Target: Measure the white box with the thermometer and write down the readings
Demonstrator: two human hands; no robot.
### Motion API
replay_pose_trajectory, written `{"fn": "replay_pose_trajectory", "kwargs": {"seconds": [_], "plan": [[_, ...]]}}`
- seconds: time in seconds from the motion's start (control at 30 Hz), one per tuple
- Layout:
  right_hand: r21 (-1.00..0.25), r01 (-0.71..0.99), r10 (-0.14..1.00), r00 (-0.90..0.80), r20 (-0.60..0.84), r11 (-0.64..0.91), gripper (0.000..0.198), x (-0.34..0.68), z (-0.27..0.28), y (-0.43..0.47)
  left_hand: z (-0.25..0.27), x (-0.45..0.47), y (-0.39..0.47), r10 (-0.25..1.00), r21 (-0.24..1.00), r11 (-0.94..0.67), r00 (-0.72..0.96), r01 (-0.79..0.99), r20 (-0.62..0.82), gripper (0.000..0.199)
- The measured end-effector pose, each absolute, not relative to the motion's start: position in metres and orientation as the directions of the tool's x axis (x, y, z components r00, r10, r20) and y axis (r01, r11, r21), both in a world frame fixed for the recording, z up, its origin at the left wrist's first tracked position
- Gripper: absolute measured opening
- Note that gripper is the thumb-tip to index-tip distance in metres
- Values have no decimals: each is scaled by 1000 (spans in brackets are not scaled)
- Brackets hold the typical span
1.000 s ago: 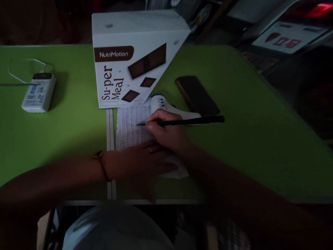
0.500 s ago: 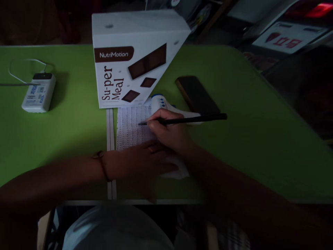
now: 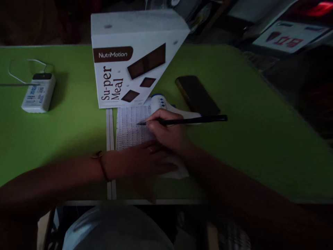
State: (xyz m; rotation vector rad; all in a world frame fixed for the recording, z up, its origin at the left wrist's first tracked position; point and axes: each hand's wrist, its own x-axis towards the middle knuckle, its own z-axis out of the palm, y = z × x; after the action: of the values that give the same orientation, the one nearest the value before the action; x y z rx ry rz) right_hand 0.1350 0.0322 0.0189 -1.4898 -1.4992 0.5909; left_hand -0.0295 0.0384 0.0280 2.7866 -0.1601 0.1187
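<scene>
A long black pen [image 3: 200, 119] is pinched in my right hand [image 3: 169, 130], its tip down at a sheet of paper [image 3: 128, 130] covered in rows of small marks. My left hand [image 3: 145, 161] lies flat with fingers stretched over the lower part of the sheet, close under the right hand; a ring and a wrist bracelet show on it. Just beyond my right hand lies a white device with blue buttons [image 3: 158, 101], partly hidden by that hand. The sheet's upper edge meets the foot of a white NutriMotion box [image 3: 111, 80].
A dark phone [image 3: 198, 94] lies right of the box on the green table [image 3: 260, 139]. At the left rests a white power bank [image 3: 39, 93] with a cable. A pale seam [image 3: 110, 135] crosses the table. The scene is dim.
The pen tip and my right hand have shifted very slightly left. My left hand has stayed in place.
</scene>
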Motion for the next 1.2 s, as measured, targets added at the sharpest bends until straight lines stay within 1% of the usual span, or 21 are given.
{"fn": "replay_pose_trajectory", "kwargs": {"seconds": [0.17,0.37,0.53,0.67,0.77,0.87,1.0,1.07,1.2], "plan": [[-847,502,961,101,259,175,10,134,18,32,32,-30,37,-74,341,-936,996,-88,55,73],[-819,537,962,44,269,204,10,134,21,32,33,-30,37,-80,358,-928,994,-104,80,73],[-822,540,965,69,254,178,10,134,23,33,34,-30,36,-66,366,-927,996,-81,52,74],[-839,506,962,61,267,201,9,133,24,33,33,-29,36,-74,349,-933,996,-84,42,73],[-854,485,959,99,264,185,7,133,23,33,33,-29,37,-74,340,-937,997,-80,32,73],[-844,509,958,117,263,169,9,133,21,33,32,-29,37,-75,350,-933,996,-89,53,72],[-822,541,965,66,253,179,12,135,21,32,32,-29,38,-75,359,-928,994,-100,85,72],[-815,551,966,60,252,179,12,135,22,32,31,-29,38,-82,349,-931,993,-105,82,73],[-821,549,962,102,252,157,13,134,25,32,31,-29,39,-89,333,-937,994,-105,64,76]]}}
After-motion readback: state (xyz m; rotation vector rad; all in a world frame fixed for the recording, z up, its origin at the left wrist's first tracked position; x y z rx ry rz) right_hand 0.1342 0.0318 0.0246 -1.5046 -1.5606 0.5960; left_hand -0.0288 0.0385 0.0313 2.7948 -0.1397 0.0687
